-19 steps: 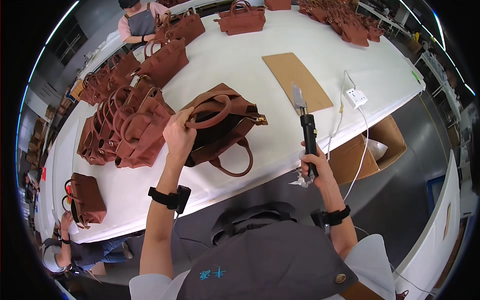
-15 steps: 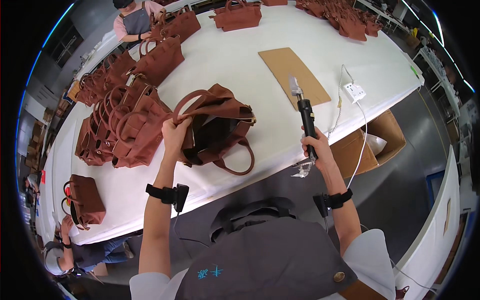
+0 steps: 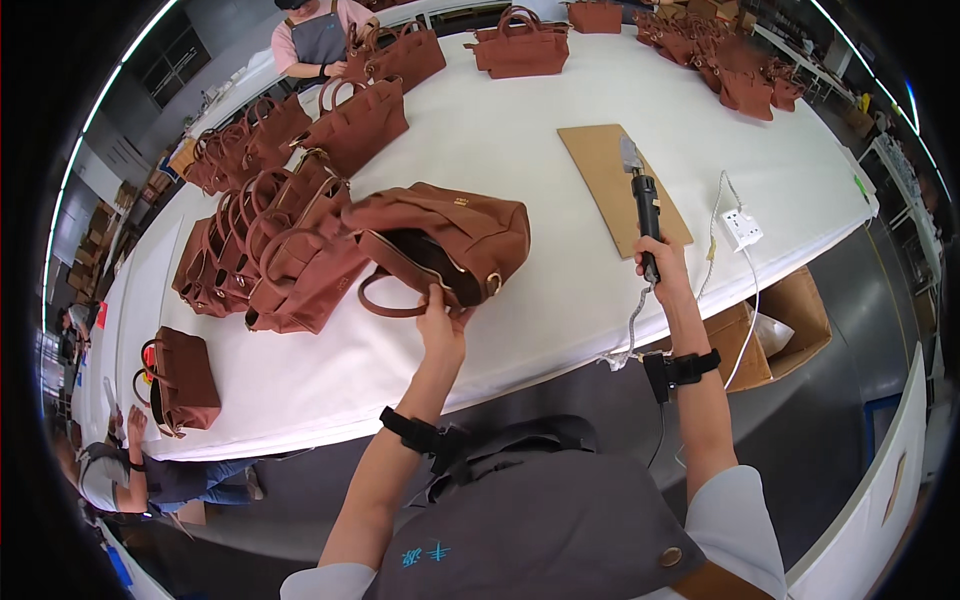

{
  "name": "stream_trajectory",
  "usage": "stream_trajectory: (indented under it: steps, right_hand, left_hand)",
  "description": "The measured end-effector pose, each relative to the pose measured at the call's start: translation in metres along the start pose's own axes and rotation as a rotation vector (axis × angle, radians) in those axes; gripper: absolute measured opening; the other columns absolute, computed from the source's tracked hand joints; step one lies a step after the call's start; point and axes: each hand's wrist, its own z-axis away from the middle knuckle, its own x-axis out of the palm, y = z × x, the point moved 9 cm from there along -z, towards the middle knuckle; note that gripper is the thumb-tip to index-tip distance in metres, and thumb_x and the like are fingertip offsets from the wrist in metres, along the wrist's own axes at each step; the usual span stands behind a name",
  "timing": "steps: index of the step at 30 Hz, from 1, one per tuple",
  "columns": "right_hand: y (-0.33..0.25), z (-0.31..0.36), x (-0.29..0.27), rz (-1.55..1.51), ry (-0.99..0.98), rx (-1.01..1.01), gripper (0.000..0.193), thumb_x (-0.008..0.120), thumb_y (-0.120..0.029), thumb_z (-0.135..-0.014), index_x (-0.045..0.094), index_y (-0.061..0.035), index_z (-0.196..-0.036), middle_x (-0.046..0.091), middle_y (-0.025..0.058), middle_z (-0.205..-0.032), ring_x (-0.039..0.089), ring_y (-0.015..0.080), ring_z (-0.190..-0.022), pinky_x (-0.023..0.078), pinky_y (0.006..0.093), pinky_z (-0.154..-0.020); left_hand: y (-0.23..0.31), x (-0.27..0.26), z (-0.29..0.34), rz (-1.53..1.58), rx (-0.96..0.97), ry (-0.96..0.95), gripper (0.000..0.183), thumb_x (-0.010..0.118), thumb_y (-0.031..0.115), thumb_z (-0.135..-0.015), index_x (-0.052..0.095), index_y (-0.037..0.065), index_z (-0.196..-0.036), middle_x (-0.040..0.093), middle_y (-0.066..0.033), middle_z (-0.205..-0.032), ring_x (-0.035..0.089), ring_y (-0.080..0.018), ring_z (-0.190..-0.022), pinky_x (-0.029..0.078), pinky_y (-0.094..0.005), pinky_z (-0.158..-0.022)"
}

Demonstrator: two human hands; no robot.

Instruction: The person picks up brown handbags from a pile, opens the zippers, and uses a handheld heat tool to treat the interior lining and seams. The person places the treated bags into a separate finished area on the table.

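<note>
A reddish-brown handbag (image 3: 470,225) lies tipped over on the white table, its dark opening turned toward me. My left hand (image 3: 440,325) pinches the near edge of that opening, close to the zip and the lower handle. Raised over the table, my right hand (image 3: 662,262) is wrapped round a black corded hand tool (image 3: 648,205). A flat, blade-like metal tip points away from me at the tool's far end, over a sheet of brown cardboard (image 3: 592,165). Whether the tip touches the sheet I cannot tell.
Several matching handbags (image 3: 305,275) crowd the table to the left. A single bag (image 3: 185,380) stands at the near left, beside a co-worker. A white power strip (image 3: 741,229) with cables lies at the right, above an open carton (image 3: 775,335) on the floor.
The handbag has been turned over, its base now facing away. My left hand has shifted from its upper left to the near edge of its opening. The tool has stayed in my right hand.
</note>
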Motion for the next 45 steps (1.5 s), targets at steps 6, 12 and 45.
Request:
stream_trajectory:
  steps: [6, 12, 45]
  right_hand:
    - [0.014, -0.066, -0.024, 0.278, 0.08, -0.056, 0.018, 0.063, -0.002, -0.065, 0.056, 0.0016, -0.082, 0.053, 0.0058, -0.058, 0.051, 0.0131, -0.044, 0.041, 0.0271, -0.039]
    - [0.031, -0.11, -0.046, 0.427, 0.142, -0.099, 0.01, 0.063, -0.004, -0.063, 0.056, 0.0023, -0.068, 0.055, 0.0075, -0.053, 0.052, 0.0144, -0.04, 0.04, 0.027, -0.038]
    - [0.11, 0.05, 0.286, -0.442, -0.81, 0.239, 0.021, 0.055, -0.002, -0.077, 0.058, 0.0018, -0.098, 0.056, 0.0037, -0.09, 0.053, 0.0111, -0.084, 0.043, 0.0243, -0.073]
  left_hand:
    - [-0.044, 0.011, 0.075, -0.955, -0.393, -0.46, 0.026, 0.059, 0.023, -0.089, 0.058, 0.001, -0.101, 0.064, -0.0102, -0.092, 0.064, -0.0183, -0.075, 0.053, -0.0276, -0.06]
    - [0.114, 0.019, 0.054, -1.623, 0.918, -0.251, 0.028, 0.06, 0.001, -0.078, 0.059, 0.003, -0.106, 0.06, -0.0154, -0.103, 0.059, -0.0237, -0.092, 0.046, -0.0341, -0.075]
    - [0.095, 0.103, 0.027, -1.521, 0.979, -0.623, 0.042, 0.062, 0.001, -0.075, 0.06, 0.005, -0.116, 0.063, -0.0193, -0.109, 0.061, -0.0349, -0.099, 0.049, -0.0379, -0.084]
